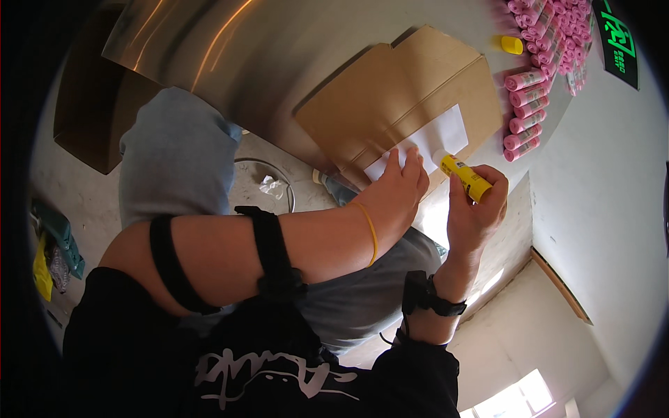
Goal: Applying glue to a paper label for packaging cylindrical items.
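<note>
A yellow glue stick [465,178] is gripped in my right hand [479,216], its uncapped white tip close to a small white sheet of paper [446,131]. The paper lies on a flat piece of brown cardboard [390,87]. My left hand [401,184] presses on the paper with its fingers stretched out, a yellow band round the wrist. Whether the glue tip touches the paper I cannot tell. The yellow cap [511,45] of the glue stick lies apart, beyond the cardboard's far right edge.
Several pink rolls [524,111] stand in a row beside the cardboard, with a larger heap [557,35] behind them. The shiny metal tabletop [244,63] ends near my knees. An open cardboard box [90,104] sits at the left, near coloured packets [56,240] on the floor.
</note>
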A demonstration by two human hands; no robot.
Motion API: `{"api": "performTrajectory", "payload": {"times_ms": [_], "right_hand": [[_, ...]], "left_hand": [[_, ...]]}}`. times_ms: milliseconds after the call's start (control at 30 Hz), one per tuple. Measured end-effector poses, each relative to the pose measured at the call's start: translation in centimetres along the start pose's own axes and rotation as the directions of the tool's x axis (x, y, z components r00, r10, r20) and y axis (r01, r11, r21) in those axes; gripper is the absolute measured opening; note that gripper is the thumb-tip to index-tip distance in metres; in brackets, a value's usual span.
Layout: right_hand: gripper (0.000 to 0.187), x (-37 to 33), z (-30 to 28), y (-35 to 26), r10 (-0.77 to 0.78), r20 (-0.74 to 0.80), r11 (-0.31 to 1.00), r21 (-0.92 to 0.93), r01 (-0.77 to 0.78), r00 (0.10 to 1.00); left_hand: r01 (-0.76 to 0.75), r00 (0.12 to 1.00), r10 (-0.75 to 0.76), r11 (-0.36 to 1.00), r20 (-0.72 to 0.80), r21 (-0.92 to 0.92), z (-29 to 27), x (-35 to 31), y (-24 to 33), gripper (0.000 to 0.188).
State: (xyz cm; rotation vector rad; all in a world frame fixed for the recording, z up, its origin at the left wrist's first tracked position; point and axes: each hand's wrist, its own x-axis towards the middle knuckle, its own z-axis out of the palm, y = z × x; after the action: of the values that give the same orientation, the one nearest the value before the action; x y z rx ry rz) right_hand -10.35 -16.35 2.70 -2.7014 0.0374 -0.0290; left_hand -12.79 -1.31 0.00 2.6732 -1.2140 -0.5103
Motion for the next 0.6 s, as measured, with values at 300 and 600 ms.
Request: {"api": "performTrajectory", "payload": {"times_ms": [300,600], "right_hand": [[0.029,1.5,0.7,-0.4,-0.084,0.004,0.989,0.126,0.082,0.996],[0.030,0.6,-0.2,0.3,-0.063,0.041,0.997,0.046,0.061,0.997]], "left_hand": [[0.009,1.000,-0.008,1.000,-0.025,0.017,0.5,0.2,0.1,0.039],[0.006,1.000,-0.006,1.000,-0.022,-0.005,0.3,0.2,0.2,0.037]]}}
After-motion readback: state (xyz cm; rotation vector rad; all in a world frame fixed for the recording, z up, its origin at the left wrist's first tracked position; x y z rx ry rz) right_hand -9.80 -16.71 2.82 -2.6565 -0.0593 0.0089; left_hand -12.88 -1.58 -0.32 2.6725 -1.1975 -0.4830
